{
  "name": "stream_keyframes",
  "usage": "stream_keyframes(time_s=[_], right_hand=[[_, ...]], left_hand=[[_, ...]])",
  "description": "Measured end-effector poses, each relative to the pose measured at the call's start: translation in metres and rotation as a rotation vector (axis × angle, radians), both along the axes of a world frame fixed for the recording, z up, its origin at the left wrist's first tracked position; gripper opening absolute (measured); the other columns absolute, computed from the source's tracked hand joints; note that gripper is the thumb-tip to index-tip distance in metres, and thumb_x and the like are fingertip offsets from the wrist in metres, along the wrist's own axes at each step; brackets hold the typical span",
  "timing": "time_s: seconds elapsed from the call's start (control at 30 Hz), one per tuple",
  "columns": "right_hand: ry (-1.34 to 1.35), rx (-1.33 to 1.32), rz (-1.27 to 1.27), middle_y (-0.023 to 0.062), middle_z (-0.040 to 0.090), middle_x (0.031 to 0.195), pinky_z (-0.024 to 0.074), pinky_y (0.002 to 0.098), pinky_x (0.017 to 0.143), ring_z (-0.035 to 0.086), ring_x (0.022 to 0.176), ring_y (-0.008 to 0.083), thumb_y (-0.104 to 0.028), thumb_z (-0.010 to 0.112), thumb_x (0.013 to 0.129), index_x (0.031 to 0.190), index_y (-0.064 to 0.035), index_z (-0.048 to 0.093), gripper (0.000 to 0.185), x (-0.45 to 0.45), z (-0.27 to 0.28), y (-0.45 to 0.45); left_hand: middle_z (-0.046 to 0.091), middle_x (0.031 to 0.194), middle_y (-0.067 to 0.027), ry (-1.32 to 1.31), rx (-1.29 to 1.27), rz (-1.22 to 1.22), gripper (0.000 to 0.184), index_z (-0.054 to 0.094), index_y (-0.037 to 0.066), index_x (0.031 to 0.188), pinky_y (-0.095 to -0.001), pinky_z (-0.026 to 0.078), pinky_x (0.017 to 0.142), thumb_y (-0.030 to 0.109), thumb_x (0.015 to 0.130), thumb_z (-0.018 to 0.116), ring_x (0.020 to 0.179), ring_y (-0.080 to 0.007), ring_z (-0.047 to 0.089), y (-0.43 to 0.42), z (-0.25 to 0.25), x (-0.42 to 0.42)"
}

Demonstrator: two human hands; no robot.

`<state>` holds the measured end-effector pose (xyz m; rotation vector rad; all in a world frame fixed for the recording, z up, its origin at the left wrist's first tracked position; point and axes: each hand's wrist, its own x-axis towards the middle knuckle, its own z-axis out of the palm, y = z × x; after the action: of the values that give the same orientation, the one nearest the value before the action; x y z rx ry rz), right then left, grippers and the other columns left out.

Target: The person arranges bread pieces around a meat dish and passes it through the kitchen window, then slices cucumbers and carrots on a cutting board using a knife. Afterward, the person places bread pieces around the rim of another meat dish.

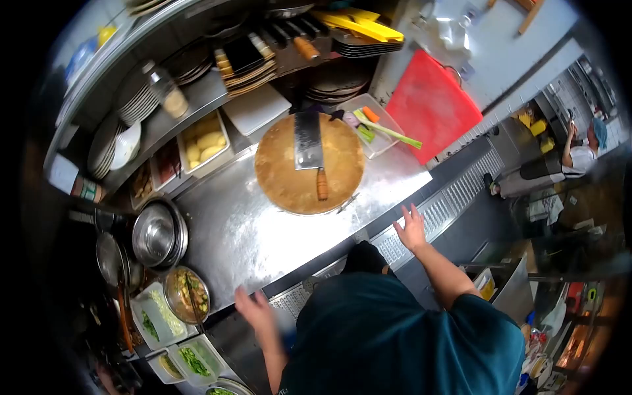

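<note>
Cleaver (307, 141) is lying on the chopping block (280, 164); careless reaching could be sending it sliding. Right hand (412, 230) is hovering spread, left hand (255, 312) is looking too blurry to tell.

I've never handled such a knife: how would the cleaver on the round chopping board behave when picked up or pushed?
The cleaver probably feels blade-heavy, since its broad metal blade dwarfs the wooden handle. It should be stiff, and lying flat on the chopping board, it seems unlikely to roll.
</note>
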<state>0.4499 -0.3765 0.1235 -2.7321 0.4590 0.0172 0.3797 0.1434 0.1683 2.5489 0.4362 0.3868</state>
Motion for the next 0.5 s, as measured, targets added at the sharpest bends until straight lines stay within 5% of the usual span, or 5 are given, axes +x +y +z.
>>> stream_keyframes(time_s=[0.3, 0.33, 0.43, 0.47, 0.5], right_hand=[[-0.318, -0.229, 0.222, 0.0292, 0.043, 0.158, 0.0268, 0.056, 0.126, 0.037, 0.15, 0.0447, -0.016, 0.068, 0.092, 0.15, -0.0013, 0.051, 0.062, 0.206, 0.055, -0.1], [-0.403, -0.347, 0.268, 0.0294, 0.054, 0.147, 0.0415, 0.0559, 0.117, 0.052, 0.138, 0.0438, -0.016, 0.063, 0.095, 0.142, -0.0009, 0.057, 0.05, 0.225, 0.051, -0.112], [0.201, -0.102, 0.213, 0.0269, 0.068, 0.124, 0.0566, 0.0542, 0.091, 0.069, 0.111, 0.042, -0.016, 0.066, 0.094, 0.141, -0.0047, 0.056, 0.049, 0.274, 0.049, -0.136], [0.147, -0.097, 0.285, 0.0244, 0.073, 0.101, 0.0571, 0.0557, 0.077, 0.072, 0.089, 0.0426, -0.018, 0.065, 0.096, 0.132, -0.0049, 0.06, 0.039, 0.277, 0.032, -0.148], [0.104, -0.026, 0.29, 0.0247, 0.073, 0.099, 0.0566, 0.0557, 0.077, 0.072, 0.089, 0.0432, -0.018, 0.065, 0.097, 0.13, -0.0042, 0.062, 0.036, 0.273, 0.031, -0.154]], left_hand=[[0.05, 0.146, -0.032, 0.005, 0.09, -0.412, 0.051, 0.057, -0.006, 0.138, -0.0545, 0.041, 0.114, 0.013, 0.093, 0.07, 0.133, -0.0493, 0.049, -0.204, 0.045, 0.174], [0.051, 0.145, -0.0314, 0.022, 0.093, -0.397, 0.051, 0.057, -0.006, 0.138, -0.0549, 0.041, 0.113, 0.013, 0.093, 0.07, 0.132, -0.0487, 0.05, -0.223, 0.043, 0.191], [0.057, 0.139, -0.0284, 0.074, 0.179, -0.355, 0.054, 0.057, -0.003, 0.14, -0.0532, 0.045, 0.108, 0.018, 0.093, 0.072, 0.126, -0.0455, 0.054, -0.266, 0.025, 0.233], [0.057, 0.138, -0.0279, 0.127, 0.206, -0.348, 0.054, 0.058, -0.002, 0.14, -0.0525, 0.046, 0.106, 0.02, 0.093, 0.072, 0.125, -0.045, 0.055, -0.28, 0.024, 0.244], [0.058, 0.136, -0.0274, 0.184, 0.227, -0.34, 0.054, 0.058, -0.001, 0.141, -0.0518, 0.047, 0.105, 0.021, 0.093, 0.072, 0.124, -0.0445, 0.055, -0.29, 0.024, 0.251]])
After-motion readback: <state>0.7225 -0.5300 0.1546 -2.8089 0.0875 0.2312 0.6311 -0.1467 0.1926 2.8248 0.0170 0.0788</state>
